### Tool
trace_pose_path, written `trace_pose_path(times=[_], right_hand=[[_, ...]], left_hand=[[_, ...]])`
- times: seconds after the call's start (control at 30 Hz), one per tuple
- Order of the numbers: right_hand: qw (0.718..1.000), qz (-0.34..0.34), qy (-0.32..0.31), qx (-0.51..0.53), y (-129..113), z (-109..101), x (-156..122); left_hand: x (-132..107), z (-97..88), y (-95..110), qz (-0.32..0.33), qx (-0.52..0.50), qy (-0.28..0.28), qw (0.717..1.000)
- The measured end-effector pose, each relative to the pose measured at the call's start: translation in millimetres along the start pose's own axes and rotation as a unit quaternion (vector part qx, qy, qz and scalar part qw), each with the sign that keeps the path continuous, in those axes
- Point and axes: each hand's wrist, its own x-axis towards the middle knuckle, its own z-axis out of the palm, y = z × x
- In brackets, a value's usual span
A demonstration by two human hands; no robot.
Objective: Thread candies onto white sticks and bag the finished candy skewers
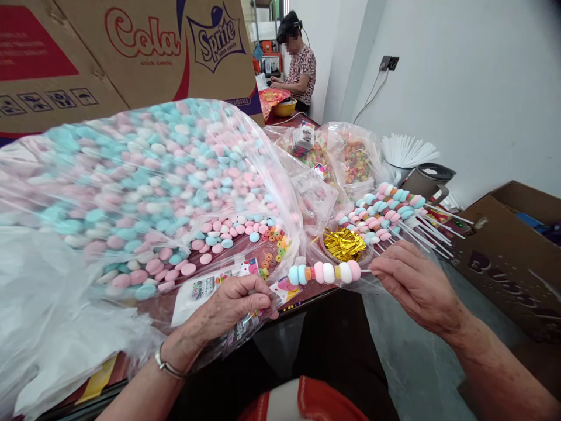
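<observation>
My right hand (416,283) pinches the white stick of a candy skewer (325,273), held level over the table's front edge. Blue, pink and white candies are threaded on it, with orange and yellowish pieces between. Its candy end points left, toward my left hand (239,304). That hand is closed on a clear plastic bag (245,330) with a printed, colourful pattern; the candy's tip is close to the bag's edge, and I cannot tell whether it is inside. Just beyond the skewer sits a bowl of gold twist ties (345,244).
A big clear sack of candies (175,175) fills the left. Finished skewers (385,210) lie in a pile at right, near white sticks (407,152) in a container and a lidded mug (432,175). Cardboard boxes (144,64) stand behind. A co-worker (302,67) sits farther back.
</observation>
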Motion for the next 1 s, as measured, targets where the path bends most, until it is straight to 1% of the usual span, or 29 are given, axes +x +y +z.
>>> trace_pose_path(times=[0.27, 0.4, 0.5, 0.6, 0.7, 0.9, 1.0], right_hand=[[0.999, 0.000, -0.005, -0.032, 0.3, 6.2, -6.0], [0.999, -0.007, -0.009, -0.036, -3.4, 4.6, -8.4], [0.999, -0.010, -0.031, -0.026, -7.9, 0.8, -8.3], [0.999, -0.013, -0.051, -0.011, -9.2, -1.8, -6.1], [0.998, -0.011, -0.066, 0.004, -7.1, -0.1, -3.3], [0.997, 0.007, -0.074, 0.037, -6.4, 10.0, -1.6], [0.997, 0.011, -0.065, 0.040, -9.6, 13.2, -0.3]], left_hand=[[0.9, -2.2, 0.0, -0.008, -0.008, -0.002, 1.000], [0.4, -1.6, 1.0, -0.022, 0.011, 0.024, 0.999], [0.2, -0.1, 3.0, -0.033, 0.028, 0.035, 0.998], [0.9, 1.7, 5.8, -0.037, 0.039, 0.009, 0.998], [2.0, 2.3, 8.2, -0.028, 0.074, -0.020, 0.997], [2.9, 1.3, 11.9, -0.007, 0.147, -0.020, 0.989], [3.6, 2.1, 15.4, -0.003, 0.198, -0.031, 0.980]])
